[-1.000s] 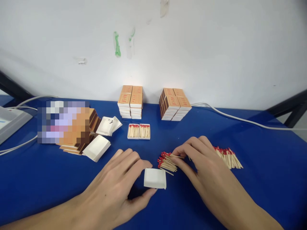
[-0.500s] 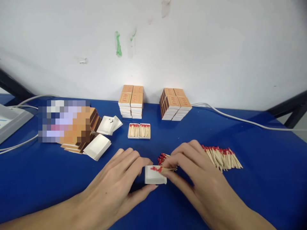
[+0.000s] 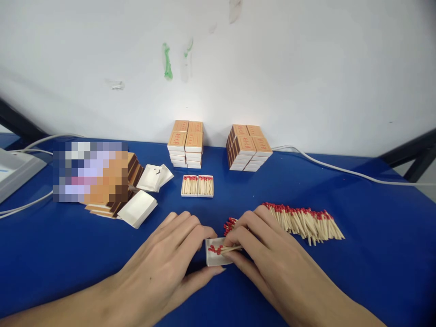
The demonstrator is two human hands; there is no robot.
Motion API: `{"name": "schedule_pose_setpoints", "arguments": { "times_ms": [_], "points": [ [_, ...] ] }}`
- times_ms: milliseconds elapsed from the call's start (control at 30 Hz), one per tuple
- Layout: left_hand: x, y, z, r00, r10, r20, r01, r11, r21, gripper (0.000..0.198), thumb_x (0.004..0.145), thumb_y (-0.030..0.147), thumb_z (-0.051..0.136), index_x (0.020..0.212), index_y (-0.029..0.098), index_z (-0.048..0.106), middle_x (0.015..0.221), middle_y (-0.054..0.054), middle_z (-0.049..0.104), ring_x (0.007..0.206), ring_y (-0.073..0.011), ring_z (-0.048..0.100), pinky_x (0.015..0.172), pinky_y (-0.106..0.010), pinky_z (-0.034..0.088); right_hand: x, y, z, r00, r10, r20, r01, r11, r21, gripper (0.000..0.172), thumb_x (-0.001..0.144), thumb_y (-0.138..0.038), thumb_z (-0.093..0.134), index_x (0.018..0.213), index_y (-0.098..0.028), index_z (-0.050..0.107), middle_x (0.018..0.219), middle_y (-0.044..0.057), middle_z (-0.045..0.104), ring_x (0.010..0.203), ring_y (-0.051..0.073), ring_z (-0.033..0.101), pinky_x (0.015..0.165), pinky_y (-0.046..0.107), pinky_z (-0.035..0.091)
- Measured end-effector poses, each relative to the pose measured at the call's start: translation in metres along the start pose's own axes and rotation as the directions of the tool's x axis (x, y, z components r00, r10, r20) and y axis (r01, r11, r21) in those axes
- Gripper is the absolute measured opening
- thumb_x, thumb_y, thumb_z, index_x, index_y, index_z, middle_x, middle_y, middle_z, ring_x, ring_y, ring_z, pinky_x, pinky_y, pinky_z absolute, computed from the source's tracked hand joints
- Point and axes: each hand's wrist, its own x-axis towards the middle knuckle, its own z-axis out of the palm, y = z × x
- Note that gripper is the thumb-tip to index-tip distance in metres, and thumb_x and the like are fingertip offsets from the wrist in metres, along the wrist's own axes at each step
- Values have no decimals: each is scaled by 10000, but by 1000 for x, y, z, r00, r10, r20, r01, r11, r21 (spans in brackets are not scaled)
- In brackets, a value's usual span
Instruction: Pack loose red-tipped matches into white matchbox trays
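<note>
My left hand (image 3: 170,254) grips a white matchbox tray (image 3: 213,260) by its left end, index finger at the back edge and thumb at the front. Pinched in my right hand (image 3: 262,254) is a small bunch of red-headed matches (image 3: 218,249), their heads pointing left inside the tray. The fingers of my right hand hide the tray's right end. Just behind that hand lies a small cluster of matches (image 3: 230,225), partly covered. A long row of loose matches (image 3: 306,222) spreads over the table to the right.
Two trays filled with matches (image 3: 197,186) stand side by side beyond my hands. Behind them are a left stack of matchboxes (image 3: 185,143) and a right stack of matchboxes (image 3: 250,147). White trays (image 3: 138,209) and a partly blurred heap of sleeves (image 3: 131,175) lie left. A cable (image 3: 327,167) runs along the wall.
My right hand has moved slightly left and down, bringing the matches from above the tray into it. My left hand stays on the tray. More of the match row now shows.
</note>
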Motion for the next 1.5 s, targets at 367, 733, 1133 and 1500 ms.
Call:
{"name": "schedule_pose_setpoints", "arguments": {
  "times_ms": [367,733,1133,1500],
  "points": [
    [-2,-2,5,1000,6,-10,-6,999,-37,152,1159,339,668,1248,229,613,1138,-18,704,929,-206,601,912,-395,432,6,-7,-2,998,-12,-60,17,997,79,201,1083,-84,679,944,-211,748,920,23,701,902,213,586,818,381,513],
    [-1,0,4,999,-1,-38,1,1000,-6,147,1121,296,710,1201,204,628,1115,-29,694,920,-202,603,865,-402,451,0,8,-13,983,160,95,-183,921,344,117,1131,-189,679,1022,-215,711,995,4,711,899,172,641,976,404,544],
    [0,0,4,999,16,-35,-16,1000,-6,165,1109,291,733,1218,203,645,1102,-36,693,921,-208,608,890,-406,455,3,0,-1,988,146,-58,-123,949,291,184,1121,-177,674,956,-215,744,883,7,718,820,184,621,780,368,534],
    [0,6,-3,976,30,-216,-36,999,-21,261,1073,204,764,1308,196,650,1052,-34,721,919,-192,596,847,-383,462,-3,15,-14,893,438,-102,-423,895,142,140,1129,-394,678,1126,-267,739,986,52,729,877,247,705,689,390,572]
  ]
}}
